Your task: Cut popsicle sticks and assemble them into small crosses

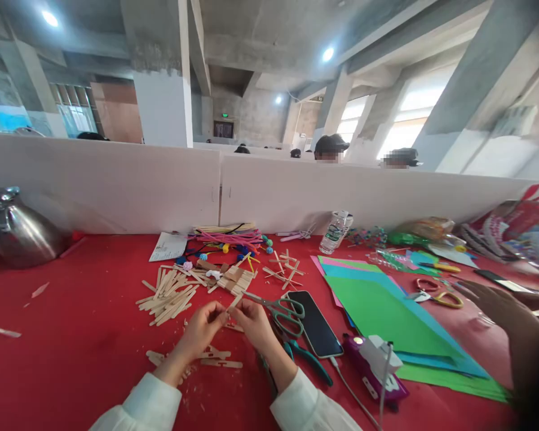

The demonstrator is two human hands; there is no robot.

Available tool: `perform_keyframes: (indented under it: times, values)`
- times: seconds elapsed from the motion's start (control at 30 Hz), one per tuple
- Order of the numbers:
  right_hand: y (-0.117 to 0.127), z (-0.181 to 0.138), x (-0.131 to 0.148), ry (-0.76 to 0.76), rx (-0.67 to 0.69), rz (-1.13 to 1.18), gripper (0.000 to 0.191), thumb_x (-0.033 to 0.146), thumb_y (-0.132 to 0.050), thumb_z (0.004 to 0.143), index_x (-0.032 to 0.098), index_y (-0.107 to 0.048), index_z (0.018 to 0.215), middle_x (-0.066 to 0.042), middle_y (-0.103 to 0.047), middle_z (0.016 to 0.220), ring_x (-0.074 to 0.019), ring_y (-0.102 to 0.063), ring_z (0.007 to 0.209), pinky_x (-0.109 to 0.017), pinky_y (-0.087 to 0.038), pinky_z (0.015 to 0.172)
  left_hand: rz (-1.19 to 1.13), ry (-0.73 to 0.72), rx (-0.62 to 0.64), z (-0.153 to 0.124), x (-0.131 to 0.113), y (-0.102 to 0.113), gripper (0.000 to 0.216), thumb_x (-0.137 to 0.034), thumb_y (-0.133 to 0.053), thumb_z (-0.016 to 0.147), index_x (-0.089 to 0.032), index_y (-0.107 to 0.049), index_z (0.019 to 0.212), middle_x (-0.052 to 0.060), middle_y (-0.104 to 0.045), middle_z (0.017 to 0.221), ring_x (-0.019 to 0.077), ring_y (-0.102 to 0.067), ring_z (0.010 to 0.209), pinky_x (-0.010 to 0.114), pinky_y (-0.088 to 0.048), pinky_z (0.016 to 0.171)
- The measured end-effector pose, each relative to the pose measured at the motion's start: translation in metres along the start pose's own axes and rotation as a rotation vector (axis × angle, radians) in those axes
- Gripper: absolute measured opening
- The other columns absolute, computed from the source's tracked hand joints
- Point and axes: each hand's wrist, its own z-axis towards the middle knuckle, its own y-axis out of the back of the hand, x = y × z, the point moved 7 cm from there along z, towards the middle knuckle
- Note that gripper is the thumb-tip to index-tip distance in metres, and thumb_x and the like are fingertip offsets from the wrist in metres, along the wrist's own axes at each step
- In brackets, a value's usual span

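My left hand (pixel 200 330) and my right hand (pixel 254 324) meet over the red table (pixel 72 335), fingers pinched together. Between them they grip a small wooden craft stick (pixel 234 301) that pokes up to the right. Both wrists wear white sleeves. Beneath my hands lie a few cut stick pieces (pixel 215 358). A heap of loose wooden sticks (pixel 168 295) sits just beyond my left hand. Green-handled scissors (pixel 284 313) lie right of my right hand.
A black phone (pixel 315 323), teal pliers (pixel 306 357) and a purple glue gun (pixel 377 368) lie to the right, with green and blue paper sheets (pixel 386 311). Another person's hand (pixel 498 305) reaches in at right. A metal kettle (pixel 20 230) stands far left. White partition (pixel 117 185) behind.
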Motion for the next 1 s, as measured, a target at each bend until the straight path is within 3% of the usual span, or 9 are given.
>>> perform_keyframes:
  times: [0.13, 0.27, 0.33, 0.4, 0.57, 0.67, 0.77, 1.0]
  values:
    - [0.003, -0.003, -0.004, -0.012, 0.035, -0.230, 0.028, 0.038, -0.047, 0.077, 0.015, -0.055, 0.064, 0.002, -0.051, 0.055, -0.0093, -0.044, 0.052, -0.020, -0.035, 0.052, -0.160, 0.112, -0.148, 0.003, 0.017, 0.020, 0.026, -0.042, -0.060, 0.063, -0.017, -0.052, 0.061, -0.008, -0.041, 0.045, 0.0078, -0.035, 0.043, 0.020, -0.026, 0.045]
    - [-0.020, -0.012, 0.000, -0.019, 0.321, -0.711, 0.009, 0.023, -0.058, 0.068, 0.017, -0.065, 0.070, -0.001, -0.063, 0.066, -0.0126, -0.054, 0.061, -0.020, -0.037, 0.056, -0.305, 0.132, -0.364, 0.002, 0.024, 0.046, 0.020, -0.035, -0.059, 0.061, -0.017, -0.050, 0.059, -0.008, -0.040, 0.042, 0.0065, -0.033, 0.040, 0.019, -0.026, 0.043]
    - [-0.032, -0.018, 0.001, -0.015, 0.461, -0.935, 0.012, 0.026, -0.065, 0.064, 0.018, -0.068, 0.073, -0.004, -0.067, 0.073, -0.0164, -0.059, 0.066, -0.021, -0.038, 0.056, -0.334, 0.116, -0.409, 0.002, 0.024, 0.052, 0.020, -0.034, -0.055, 0.063, -0.018, -0.045, 0.057, -0.008, -0.039, 0.045, 0.0054, -0.033, 0.040, 0.018, -0.026, 0.042]
    - [-0.039, -0.022, 0.001, 0.000, 0.513, -1.057, 0.017, 0.031, -0.067, 0.064, 0.019, -0.069, 0.076, -0.007, -0.068, 0.077, -0.0199, -0.061, 0.069, -0.023, -0.038, 0.056, -0.363, 0.100, -0.434, 0.001, 0.024, 0.054, 0.024, -0.036, -0.054, 0.065, -0.018, -0.040, 0.057, -0.008, -0.038, 0.049, 0.0043, -0.032, 0.040, 0.018, -0.024, 0.041]
    - [-0.037, -0.021, -0.007, 0.053, 0.502, -0.877, 0.013, 0.028, -0.061, 0.070, 0.018, -0.069, 0.067, -0.002, -0.065, 0.063, -0.0151, -0.057, 0.057, -0.021, -0.034, 0.049, -0.426, 0.086, -0.431, 0.002, 0.026, 0.051, 0.032, -0.043, -0.055, 0.067, -0.019, -0.036, 0.058, -0.009, -0.034, 0.049, 0.0028, -0.026, 0.037, 0.016, -0.020, 0.038]
    - [-0.017, -0.010, -0.008, 0.075, 0.334, -0.771, 0.017, 0.023, -0.054, 0.076, 0.018, -0.067, 0.068, 0.000, -0.064, 0.062, -0.0122, -0.055, 0.057, -0.020, -0.035, 0.052, -0.452, 0.098, -0.448, 0.001, 0.027, 0.051, 0.035, -0.045, -0.054, 0.067, -0.019, -0.033, 0.055, -0.010, -0.029, 0.045, 0.0025, -0.022, 0.035, 0.017, -0.017, 0.037]
    - [0.008, -0.001, -0.008, 0.028, 0.167, -0.848, 0.015, 0.022, -0.053, 0.076, 0.017, -0.067, 0.072, -0.003, -0.066, 0.072, -0.0133, -0.057, 0.066, -0.020, -0.037, 0.058, -0.466, 0.125, -0.458, 0.001, 0.030, 0.050, 0.035, -0.046, -0.056, 0.065, -0.019, -0.037, 0.054, -0.011, -0.027, 0.042, 0.0023, -0.021, 0.035, 0.017, -0.015, 0.037]
    - [0.009, -0.005, -0.019, -0.058, 0.267, -1.058, 0.011, 0.024, -0.057, 0.071, 0.017, -0.065, 0.075, -0.006, -0.067, 0.077, -0.0179, -0.061, 0.074, -0.023, -0.037, 0.060, -0.458, 0.129, -0.420, 0.003, 0.034, 0.048, 0.024, -0.041, -0.053, 0.064, -0.017, -0.049, 0.062, -0.011, -0.027, 0.044, 0.0026, -0.018, 0.035, 0.016, -0.012, 0.037]
